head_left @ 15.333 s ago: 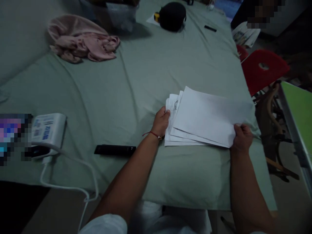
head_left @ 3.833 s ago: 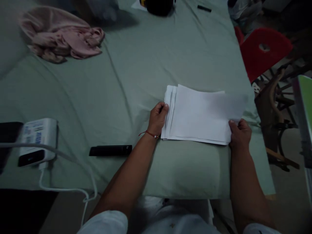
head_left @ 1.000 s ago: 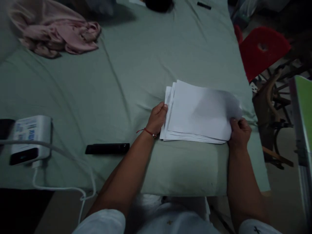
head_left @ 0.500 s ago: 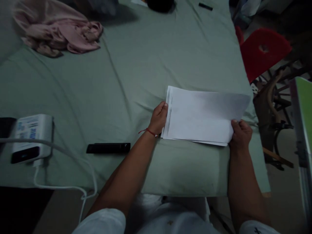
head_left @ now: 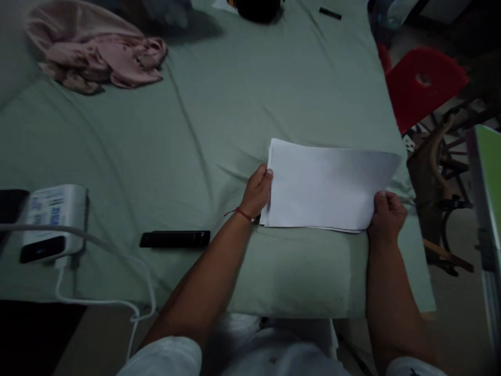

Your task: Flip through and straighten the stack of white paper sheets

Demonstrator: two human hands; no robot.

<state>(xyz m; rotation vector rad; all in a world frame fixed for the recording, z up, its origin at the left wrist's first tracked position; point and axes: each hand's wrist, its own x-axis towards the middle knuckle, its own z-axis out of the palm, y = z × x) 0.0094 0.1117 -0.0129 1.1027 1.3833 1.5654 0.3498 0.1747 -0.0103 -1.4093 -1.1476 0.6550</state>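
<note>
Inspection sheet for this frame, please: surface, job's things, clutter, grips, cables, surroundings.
Surface: green sheet, creased.
Job's things: paper stack, squared, blank side up, lying on the sheet.
Clutter: pink cloth far left; black bar; white device; black case and small black item at the far edge.
Grips: left hand holds the stack's left edge; right hand grips its right corner.
Cables: white cable from the device, over the near edge.
Surroundings: red chair; green panel.

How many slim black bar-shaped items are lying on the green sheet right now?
2: one black bar near the front edge, left of the left hand; a smaller black bar at the far end. Others may lie outside the frame.
</note>
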